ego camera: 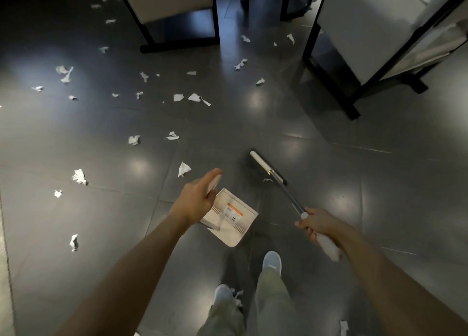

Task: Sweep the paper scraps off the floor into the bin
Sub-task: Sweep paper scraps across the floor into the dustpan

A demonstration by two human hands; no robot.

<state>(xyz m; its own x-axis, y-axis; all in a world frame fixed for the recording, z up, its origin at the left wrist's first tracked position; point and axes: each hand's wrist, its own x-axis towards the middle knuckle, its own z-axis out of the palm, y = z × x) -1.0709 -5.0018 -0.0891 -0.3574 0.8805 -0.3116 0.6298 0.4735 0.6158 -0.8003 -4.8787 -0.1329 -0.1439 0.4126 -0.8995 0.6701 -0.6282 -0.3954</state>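
Several white paper scraps [184,169] lie scattered over the dark tiled floor, mostly ahead and to the left. My left hand [197,196] grips the top of the dustpan's handle [214,183]; the cream dustpan [234,214], with an orange label and comb teeth, hangs below it just above the floor. My right hand [319,225] grips the white grip of the broom's metal handle [290,197]. The broom head [266,167], white on top with dark bristles, rests on the floor ahead of the dustpan. A tiny scrap [267,180] lies beside the broom head.
Two pieces of furniture on black metal frames stand ahead: one at the top centre [177,39], one at the right [354,102]. My feet in light shoes [272,261] stand below the dustpan, with a scrap [236,296] by the left shoe. No bin is in view.
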